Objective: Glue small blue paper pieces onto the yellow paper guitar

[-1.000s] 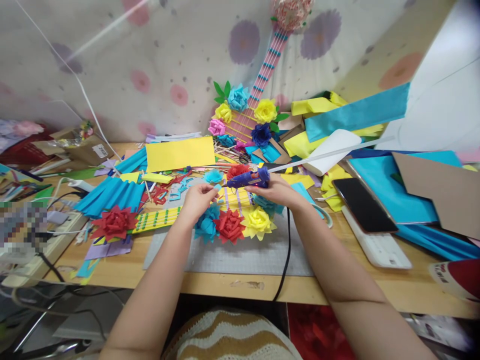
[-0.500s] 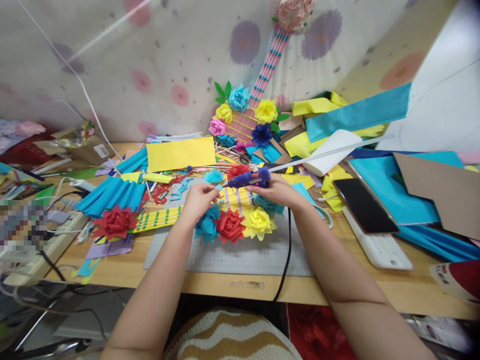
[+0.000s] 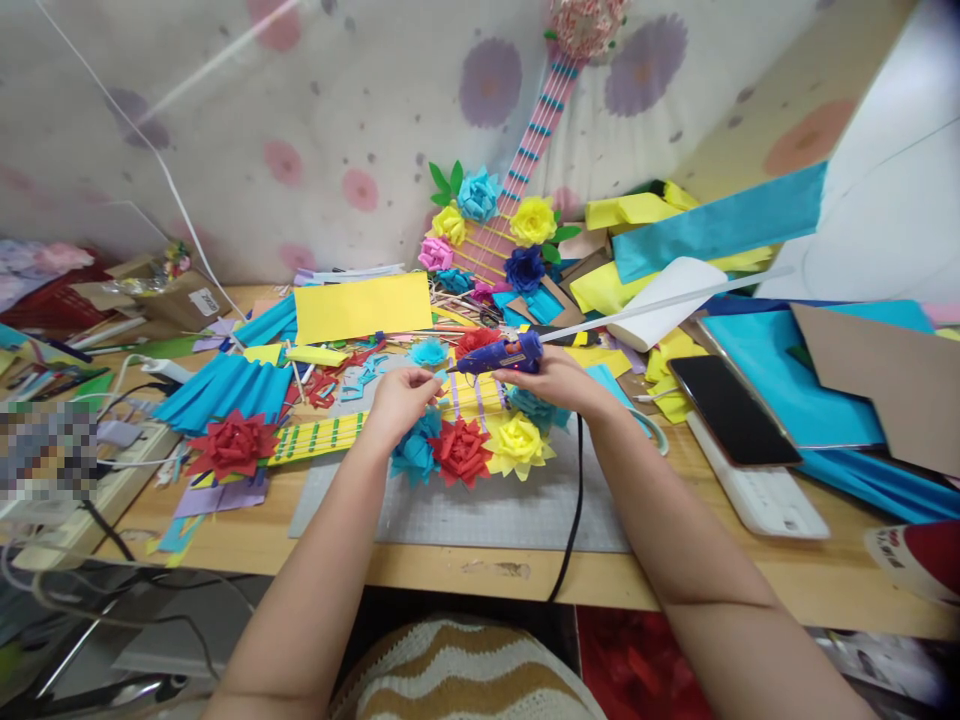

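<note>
My right hand (image 3: 551,378) is closed around a blue glue gun (image 3: 499,356), its nozzle pointing left. A long clear glue stick (image 3: 667,302) sticks out of the gun's back. Right by the nozzle, my left hand (image 3: 405,400) pinches a small light-blue piece, too small to name surely. Below both hands lies a yellow paper guitar (image 3: 472,398) with a red flower (image 3: 461,452), a yellow flower (image 3: 519,446) and blue flowers (image 3: 415,455) around its body. Its neck (image 3: 315,438) runs left to another red flower (image 3: 234,445).
A grey cutting mat (image 3: 510,520) lies under the guitar. The gun's black cord (image 3: 577,510) hangs over the table edge. A phone (image 3: 731,410), a cup (image 3: 919,560) and paper sheets (image 3: 787,375) crowd the right; a pink paper guitar (image 3: 536,140) leans at the back.
Both hands and the glue gun stay nearly in place, the nozzle still beside my left fingertips. The whole view shifts very slightly.
</note>
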Available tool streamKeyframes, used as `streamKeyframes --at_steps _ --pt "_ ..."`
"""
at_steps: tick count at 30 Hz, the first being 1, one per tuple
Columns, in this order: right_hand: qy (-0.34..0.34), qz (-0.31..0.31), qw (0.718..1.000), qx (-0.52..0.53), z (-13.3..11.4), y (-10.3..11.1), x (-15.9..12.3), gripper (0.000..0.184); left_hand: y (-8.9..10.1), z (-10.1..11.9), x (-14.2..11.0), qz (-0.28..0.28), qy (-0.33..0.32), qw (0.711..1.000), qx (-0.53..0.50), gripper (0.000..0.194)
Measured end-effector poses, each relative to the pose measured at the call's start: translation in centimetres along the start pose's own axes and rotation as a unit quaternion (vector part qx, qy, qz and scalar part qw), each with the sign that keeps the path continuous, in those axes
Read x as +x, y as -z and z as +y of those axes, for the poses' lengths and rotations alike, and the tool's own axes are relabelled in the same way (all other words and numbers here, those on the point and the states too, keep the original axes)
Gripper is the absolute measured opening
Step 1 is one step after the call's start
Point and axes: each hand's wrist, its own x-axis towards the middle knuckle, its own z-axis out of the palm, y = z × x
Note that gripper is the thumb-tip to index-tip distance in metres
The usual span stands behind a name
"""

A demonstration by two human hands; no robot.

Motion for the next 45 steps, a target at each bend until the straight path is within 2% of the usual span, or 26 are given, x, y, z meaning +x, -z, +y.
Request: streamKeyframes --at_steps 11,16,28,34,40,45 --pt "-0.006 0.000 1.000 -0.001 -0.2 0.0 -0.1 0.038 0.2 -0.3 -0.1 -0.011 -0.008 1.000 0.027 0.013" --pt "-0.017 0.009 1.000 0.000 -0.2 0.2 -0.1 0.038 0.4 -1.0 0.4 0.007 -0.016 0.999 0.038 0.014" --pt "0.007 -0.008 1.000 -0.006 -0.1 0.2 0.0 0.037 0.1 -0.4 0.1 0.015 -0.010 1.000 -0.006 0.014" --pt "0.013 -0.023 1.000 -0.001 0.1 0.3 -0.1 0.036 -0.2 0.2 -0.3 -0.006 0.005 0.999 -0.038 0.016" --pt "-0.051 0.024 0.998 -0.003 0.1 1.9 -0.5 0.038 1.6 0.7 0.3 0.020 0.004 0.996 -0.084 0.032" --pt "-0.111 0.089 0.989 0.027 0.5 3.9 -0.9 0.042 3.0 0.7 2.2 0.045 -0.024 0.997 -0.051 0.027"
